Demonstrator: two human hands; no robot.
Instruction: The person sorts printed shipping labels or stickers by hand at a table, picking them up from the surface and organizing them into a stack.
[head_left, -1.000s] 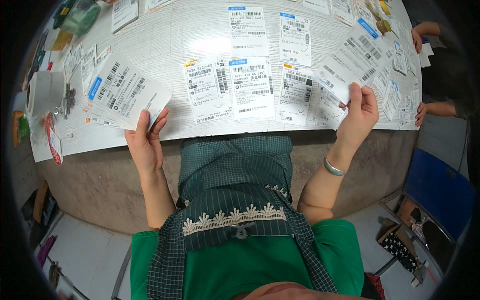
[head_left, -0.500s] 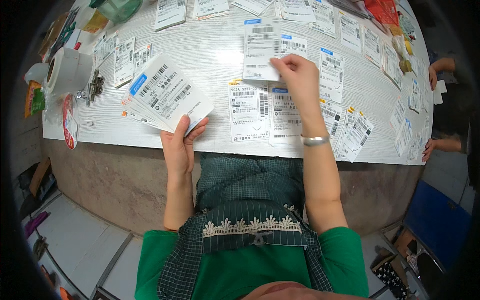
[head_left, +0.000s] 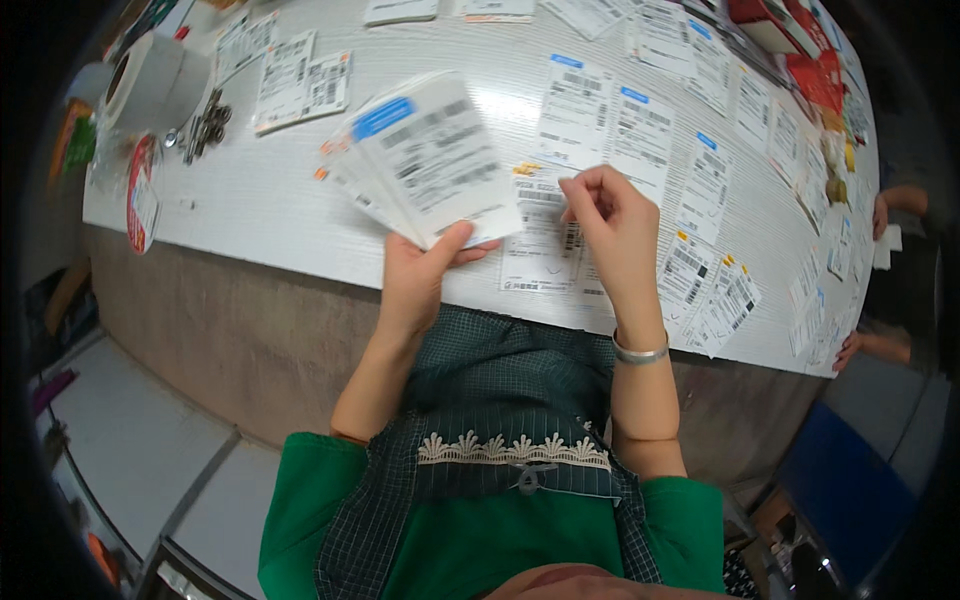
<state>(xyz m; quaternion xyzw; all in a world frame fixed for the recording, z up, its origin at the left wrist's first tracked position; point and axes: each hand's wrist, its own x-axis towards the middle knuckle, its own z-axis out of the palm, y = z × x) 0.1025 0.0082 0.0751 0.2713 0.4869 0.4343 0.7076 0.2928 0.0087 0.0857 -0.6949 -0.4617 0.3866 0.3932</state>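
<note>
In my left hand (head_left: 420, 275) is a fanned stack of white shipping labels (head_left: 445, 160), held above the table's front edge, thumb on top. The front label has a blue block at its upper left; orange marks show on those behind. My right hand (head_left: 622, 225) hovers just right of the stack, fingers curled in and no label visible in them. Beneath it lies a label with yellow marks (head_left: 545, 240), partly covered by the hand. Beyond are two blue-topped labels, one on the left (head_left: 573, 110) and one on the right (head_left: 640, 135).
More labels (head_left: 705, 185) lie in rows to the right and along the back. At left stand a large white roll (head_left: 160, 80), small metal parts (head_left: 208, 125) and a red-rimmed round item (head_left: 143, 195). Another person's hands (head_left: 848, 350) rest at the right edge.
My right hand has let go of the blue-topped label, now flat on the table, and drawn back toward me. My left hand's stack has come rightward, nearer the right hand. The view has shifted.
</note>
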